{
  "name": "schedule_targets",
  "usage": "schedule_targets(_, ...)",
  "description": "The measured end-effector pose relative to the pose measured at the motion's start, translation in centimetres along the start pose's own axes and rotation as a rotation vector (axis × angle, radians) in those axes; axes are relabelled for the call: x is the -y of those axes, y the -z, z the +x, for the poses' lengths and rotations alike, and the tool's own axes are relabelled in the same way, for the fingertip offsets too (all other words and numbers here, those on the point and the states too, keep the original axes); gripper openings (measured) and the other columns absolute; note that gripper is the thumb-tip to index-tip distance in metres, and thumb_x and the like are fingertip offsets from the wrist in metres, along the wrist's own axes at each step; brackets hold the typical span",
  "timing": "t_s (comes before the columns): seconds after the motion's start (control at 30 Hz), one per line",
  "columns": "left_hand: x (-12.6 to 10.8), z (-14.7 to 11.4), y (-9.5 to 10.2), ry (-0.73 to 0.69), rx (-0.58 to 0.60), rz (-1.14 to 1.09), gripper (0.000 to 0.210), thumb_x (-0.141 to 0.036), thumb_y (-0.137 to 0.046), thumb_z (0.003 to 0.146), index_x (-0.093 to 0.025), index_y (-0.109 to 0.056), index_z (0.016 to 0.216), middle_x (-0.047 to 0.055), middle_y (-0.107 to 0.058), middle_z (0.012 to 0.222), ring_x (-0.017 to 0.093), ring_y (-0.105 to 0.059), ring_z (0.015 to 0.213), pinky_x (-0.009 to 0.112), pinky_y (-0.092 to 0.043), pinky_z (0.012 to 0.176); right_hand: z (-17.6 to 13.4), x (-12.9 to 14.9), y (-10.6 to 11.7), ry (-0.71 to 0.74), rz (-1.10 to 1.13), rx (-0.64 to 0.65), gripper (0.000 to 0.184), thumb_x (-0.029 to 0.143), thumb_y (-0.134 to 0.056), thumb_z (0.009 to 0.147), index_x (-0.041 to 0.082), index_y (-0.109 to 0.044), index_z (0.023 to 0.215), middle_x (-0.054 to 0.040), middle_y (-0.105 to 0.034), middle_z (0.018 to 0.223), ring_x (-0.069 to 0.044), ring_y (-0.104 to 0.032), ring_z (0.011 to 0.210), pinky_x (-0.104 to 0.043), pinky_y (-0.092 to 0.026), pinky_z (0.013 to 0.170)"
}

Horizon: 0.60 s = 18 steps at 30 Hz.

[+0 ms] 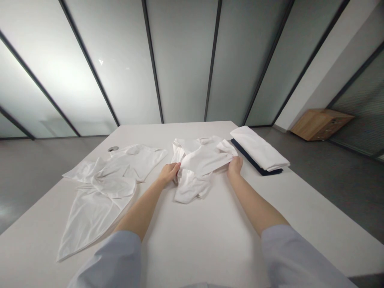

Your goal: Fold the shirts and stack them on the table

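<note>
A crumpled white garment (201, 160), perhaps a shirt, lies bunched on the table between my two hands. My left hand (169, 173) pinches its left edge, thumb on top. At the opposite side my right hand (235, 165) grips the right edge of the same cloth, which is pulled fairly straight between them. Part of the fabric hangs down toward me in loose folds. My fingertips are partly hidden under the cloth.
A second white garment (117, 176) is spread in wrinkles on the table (198, 240) at the left. Right of my hands, a folded white cloth (259, 148) rests on a dark folded piece (255, 162). A round metal grommet (113, 149) sits at the far left. A wooden cabinet (319, 124) stands beyond.
</note>
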<state>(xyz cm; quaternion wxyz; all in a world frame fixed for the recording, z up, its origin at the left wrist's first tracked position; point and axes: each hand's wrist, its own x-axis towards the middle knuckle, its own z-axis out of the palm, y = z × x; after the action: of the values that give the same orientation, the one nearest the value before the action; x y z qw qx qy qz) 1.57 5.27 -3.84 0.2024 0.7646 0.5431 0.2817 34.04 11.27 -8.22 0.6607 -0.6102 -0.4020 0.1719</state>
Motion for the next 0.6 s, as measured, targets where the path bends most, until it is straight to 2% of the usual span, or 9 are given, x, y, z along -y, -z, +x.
schedule_targets(0.07, -0.2, 0.0, 0.0, 0.023, 0.015, 0.072, 0.057, -0.059, -0.025, 0.091, -0.02, -0.061, 0.071, 0.004, -0.064, 0.064, 0.019, -0.061, 0.066, 0.028, -0.041, 0.064, 0.7, -0.3, 0.3, -0.058, 0.045, -0.217, 0.022, 0.03, -0.033, 0.08, 0.021, -0.047, 0.093, -0.004, -0.057, 0.09, -0.02, -0.057, 0.089, -0.033, -0.048, 0.078)
schedule_targets(0.1, -0.3, 0.0, 0.1, 0.045, 0.014, 0.111, 0.054, -0.06, -0.03, 0.09, -0.02, -0.064, 0.078, 0.004, -0.065, 0.066, 0.02, -0.062, 0.067, 0.028, -0.04, 0.064, 0.8, -0.3, 0.4, -0.073, 0.06, -0.264, 0.022, 0.03, -0.036, 0.079, 0.02, -0.048, 0.094, -0.0043, -0.059, 0.092, -0.02, -0.057, 0.09, -0.034, -0.048, 0.08)
schedule_targets(0.17, -0.4, -0.1, 0.1, 0.076, -0.003, 0.194, 0.05, -0.062, -0.043, 0.085, -0.019, -0.067, 0.094, 0.004, -0.067, 0.072, 0.021, -0.064, 0.071, 0.028, -0.041, 0.065, 0.6, -0.2, 0.3, -0.035, 0.034, -0.157, 0.027, 0.031, -0.044, 0.077, 0.019, -0.049, 0.1, -0.0053, -0.061, 0.096, -0.02, -0.059, 0.092, -0.035, -0.048, 0.083)
schedule_targets(0.23, -0.3, -0.1, 0.2, 0.078, -0.023, 0.271, 0.05, -0.061, -0.051, 0.081, -0.019, -0.066, 0.104, 0.006, -0.069, 0.081, 0.023, -0.064, 0.077, 0.029, -0.042, 0.067, 0.1, 0.0, 0.1, 0.023, -0.069, 0.06, 0.032, 0.032, -0.049, 0.076, 0.019, -0.05, 0.105, -0.0058, -0.064, 0.098, -0.021, -0.061, 0.092, -0.035, -0.048, 0.085)
schedule_targets(0.3, -0.2, -0.1, 0.2, 0.057, -0.023, 0.325, 0.046, -0.056, -0.053, 0.083, -0.018, -0.066, 0.105, 0.007, -0.068, 0.089, 0.023, -0.063, 0.08, 0.03, -0.043, 0.07, -0.7, 0.3, 0.0, 0.1, -0.257, 0.29, 0.034, 0.031, -0.053, 0.075, 0.02, -0.053, 0.108, -0.0066, -0.066, 0.1, -0.023, -0.061, 0.094, -0.037, -0.047, 0.088)
schedule_targets(0.37, -0.1, -0.1, 0.3, 0.009, -0.016, 0.37, 0.036, -0.048, -0.051, 0.086, -0.018, -0.066, 0.099, 0.008, -0.067, 0.092, 0.022, -0.062, 0.083, 0.031, -0.044, 0.075, -1.4, 0.6, -0.2, 0.193, -0.475, 0.457, 0.038, 0.03, -0.058, 0.075, 0.02, -0.055, 0.111, -0.009, -0.067, 0.106, -0.026, -0.061, 0.099, -0.04, -0.045, 0.091)
schedule_targets(0.47, 0.0, 0.0, 0.3, -0.067, -0.027, 0.409, 0.024, -0.036, -0.05, 0.088, -0.018, -0.065, 0.087, 0.009, -0.064, 0.094, 0.022, -0.059, 0.091, 0.032, -0.043, 0.082, -2.0, 1.0, -0.2, 0.312, -0.68, 0.552, 0.045, 0.029, -0.06, 0.076, 0.019, -0.055, 0.12, -0.013, -0.063, 0.119, -0.029, -0.058, 0.108, -0.043, -0.042, 0.095)
schedule_targets(0.6, 0.3, 0.3, 0.1, -0.081, -0.088, 0.395, 0.015, -0.026, -0.049, 0.087, -0.019, -0.061, 0.084, 0.009, -0.063, 0.093, 0.023, -0.058, 0.094, 0.033, -0.042, 0.084, -2.0, 1.2, -0.3, 0.372, -0.683, 0.546, 0.048, 0.02, -0.056, 0.076, 0.018, -0.055, 0.123, -0.0123, -0.061, 0.125, -0.027, -0.056, 0.112, -0.04, -0.041, 0.098)
